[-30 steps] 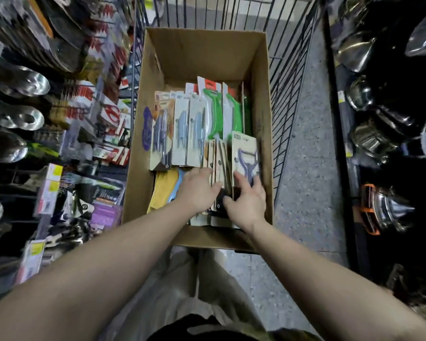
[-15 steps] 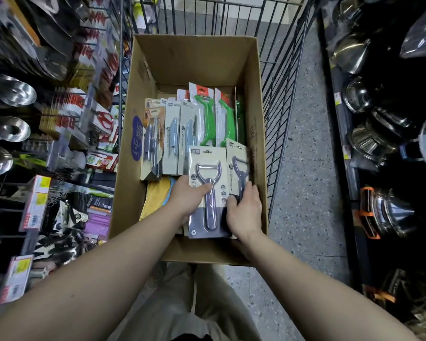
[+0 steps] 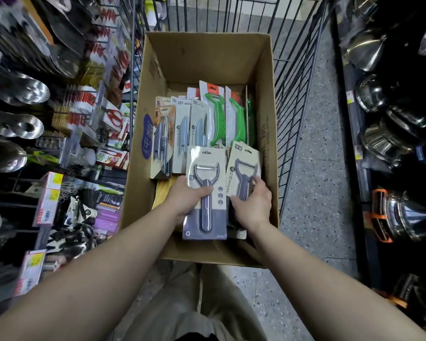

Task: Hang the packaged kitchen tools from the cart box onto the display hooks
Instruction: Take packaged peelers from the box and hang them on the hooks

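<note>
Head view, looking down into the box (image 3: 155, 70) sitting in the cart (image 3: 295, 77), which I'll use as the landmark.

Left hand (image 3: 186, 199) is at the near end of the box, holding a carded peeler (image 3: 205, 193). Thumb lies across the front of the card, the rest of the fingers are tucked behind it, so it's a proper grip. The card's long axis runs along the box's length, hang hole at the far end and handle end toward the person. It looks lifted a bit above the stack, but I can't tell for sure.

Right hand (image 3: 252, 205) is right beside it, toward the box's right wall, fingers curled around a second peeler (image 3: 244, 173). That one tilts slightly right, hole end also pointing away.

Further up the box: a row of grey-blue knives (image 3: 182, 134) on cards, then two green tools (image 3: 217, 119) toward the far right. All lie flat or lean with their long axes along the box.

Display hooks (image 3: 84, 104) with stocked goods are off the box's left side, well apart from both cards. The left hand is the nearer one, so I'd guess its peeler goes first. The hole end would need swinging left to face the hooks.
</note>
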A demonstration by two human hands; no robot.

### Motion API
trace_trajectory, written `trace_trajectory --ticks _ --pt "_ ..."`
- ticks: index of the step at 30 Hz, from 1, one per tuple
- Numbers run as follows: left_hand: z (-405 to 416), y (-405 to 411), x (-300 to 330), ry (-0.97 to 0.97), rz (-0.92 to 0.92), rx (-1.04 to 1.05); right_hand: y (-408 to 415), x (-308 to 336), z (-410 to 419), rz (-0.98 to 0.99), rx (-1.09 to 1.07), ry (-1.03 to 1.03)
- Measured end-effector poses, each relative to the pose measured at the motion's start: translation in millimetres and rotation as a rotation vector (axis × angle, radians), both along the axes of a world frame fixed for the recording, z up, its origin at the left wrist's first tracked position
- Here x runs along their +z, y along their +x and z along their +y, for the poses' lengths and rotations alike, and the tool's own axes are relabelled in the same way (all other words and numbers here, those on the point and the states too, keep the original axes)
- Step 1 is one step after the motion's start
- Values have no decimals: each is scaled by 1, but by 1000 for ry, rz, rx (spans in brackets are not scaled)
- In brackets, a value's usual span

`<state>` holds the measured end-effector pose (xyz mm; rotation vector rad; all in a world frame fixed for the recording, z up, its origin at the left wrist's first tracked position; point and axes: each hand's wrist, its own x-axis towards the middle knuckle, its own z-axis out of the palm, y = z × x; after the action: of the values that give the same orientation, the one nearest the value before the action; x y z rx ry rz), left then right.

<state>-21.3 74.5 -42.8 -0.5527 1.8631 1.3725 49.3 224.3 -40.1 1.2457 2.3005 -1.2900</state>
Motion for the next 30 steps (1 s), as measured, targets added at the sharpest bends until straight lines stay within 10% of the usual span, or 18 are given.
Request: trace_trajectory --ticks 13,30 --pt "-29 6 15 101 64 -86 2 15 -7 80 -252 -272" --pt "-123 25 84 103 270 222 -19 89 -76 150 25 -638"
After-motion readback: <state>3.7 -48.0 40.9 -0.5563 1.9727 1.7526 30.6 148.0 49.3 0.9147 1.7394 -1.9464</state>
